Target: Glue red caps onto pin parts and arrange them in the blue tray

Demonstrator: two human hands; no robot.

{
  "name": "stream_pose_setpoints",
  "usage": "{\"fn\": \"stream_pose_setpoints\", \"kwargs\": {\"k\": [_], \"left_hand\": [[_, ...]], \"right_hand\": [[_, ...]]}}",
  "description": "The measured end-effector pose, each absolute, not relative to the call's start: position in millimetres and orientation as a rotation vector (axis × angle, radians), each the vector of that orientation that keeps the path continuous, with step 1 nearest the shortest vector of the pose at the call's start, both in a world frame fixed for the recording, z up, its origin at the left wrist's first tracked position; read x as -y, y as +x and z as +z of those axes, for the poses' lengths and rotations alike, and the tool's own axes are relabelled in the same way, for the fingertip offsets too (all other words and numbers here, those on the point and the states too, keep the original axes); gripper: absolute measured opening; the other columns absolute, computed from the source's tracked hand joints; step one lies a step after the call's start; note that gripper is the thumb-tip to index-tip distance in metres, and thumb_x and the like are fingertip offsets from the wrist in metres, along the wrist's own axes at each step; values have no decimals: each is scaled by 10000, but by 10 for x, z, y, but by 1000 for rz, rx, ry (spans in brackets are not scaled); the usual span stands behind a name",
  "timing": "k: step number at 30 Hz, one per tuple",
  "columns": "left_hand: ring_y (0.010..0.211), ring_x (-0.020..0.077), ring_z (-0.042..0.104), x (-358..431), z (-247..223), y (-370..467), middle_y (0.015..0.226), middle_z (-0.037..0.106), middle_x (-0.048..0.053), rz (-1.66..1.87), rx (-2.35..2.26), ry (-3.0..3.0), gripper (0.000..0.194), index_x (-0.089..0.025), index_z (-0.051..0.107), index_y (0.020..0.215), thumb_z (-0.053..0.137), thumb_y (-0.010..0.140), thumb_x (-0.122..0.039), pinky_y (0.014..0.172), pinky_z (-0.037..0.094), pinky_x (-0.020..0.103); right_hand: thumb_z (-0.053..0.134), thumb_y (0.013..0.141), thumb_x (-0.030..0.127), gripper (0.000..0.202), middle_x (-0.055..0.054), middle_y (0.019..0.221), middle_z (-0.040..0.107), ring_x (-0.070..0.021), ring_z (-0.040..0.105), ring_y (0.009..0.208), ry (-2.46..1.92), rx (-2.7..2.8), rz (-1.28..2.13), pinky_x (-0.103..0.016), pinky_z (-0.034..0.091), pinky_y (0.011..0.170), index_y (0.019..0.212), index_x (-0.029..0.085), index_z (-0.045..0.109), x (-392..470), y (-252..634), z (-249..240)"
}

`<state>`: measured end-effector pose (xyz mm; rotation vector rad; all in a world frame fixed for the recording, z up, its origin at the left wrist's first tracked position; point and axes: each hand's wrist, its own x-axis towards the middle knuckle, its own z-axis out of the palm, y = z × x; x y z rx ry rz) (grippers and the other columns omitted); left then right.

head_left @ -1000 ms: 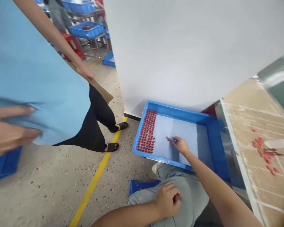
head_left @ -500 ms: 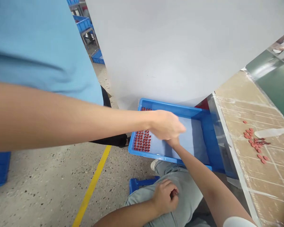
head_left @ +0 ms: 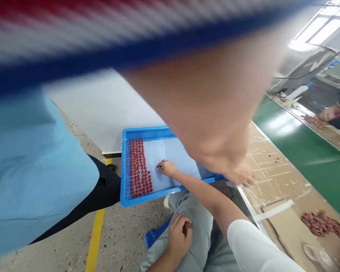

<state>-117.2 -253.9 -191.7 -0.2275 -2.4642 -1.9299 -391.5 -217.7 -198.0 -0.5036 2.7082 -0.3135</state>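
A: What is the right hand (head_left: 167, 168) doing?
B: Its fingertips are pinched together on a small red piece (head_left: 159, 166), just above the white sheet (head_left: 171, 151) in the blue tray (head_left: 147, 200).
A: And the left hand (head_left: 180, 232)?
B: Loosely curled on the thigh (head_left: 200, 223). I can't tell whether it holds anything.
A: What lies near the pinched piece?
B: Close rows of red pieces (head_left: 138, 166), at the tray's left end. The right hand is between them and the bare part of the sheet.
A: Whose is the big blurred arm (head_left: 209, 102)?
B: Another person's. It crosses over the tray's far side, its hand near the edge of the table (head_left: 269, 173).
A: Anything on that table?
B: A heap of reddish pieces (head_left: 324, 224), beside a flat piece of cardboard (head_left: 291, 226). Beyond runs a green surface (head_left: 306, 151).
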Motion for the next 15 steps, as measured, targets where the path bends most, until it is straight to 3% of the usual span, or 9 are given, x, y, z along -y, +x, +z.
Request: {"fn": "stream_pose_setpoints", "kwargs": {"k": [3,15], "left_hand": [[750,181,557,2542,-1883,-1169,766,587,25,-1907,2469,-212,271,-204,570,804,455,677,6,677,434,289],[752,198,580,2567,-1829,-1166,753,620,35,-1848,2449,-187,288,-206,599,804,496,624,-7,688,472,315]], "right_hand": [[570,939,384,342,-89,1216,602,-206,615,1037,-490,-2653,-310,-426,531,893,1203,166,582,2270,-3875,-1923],[574,939,370,330,-88,1235,591,-211,609,1053,-436,-2557,-275,-415,536,893,1208,179,582,2498,-3857,-1914]]}}
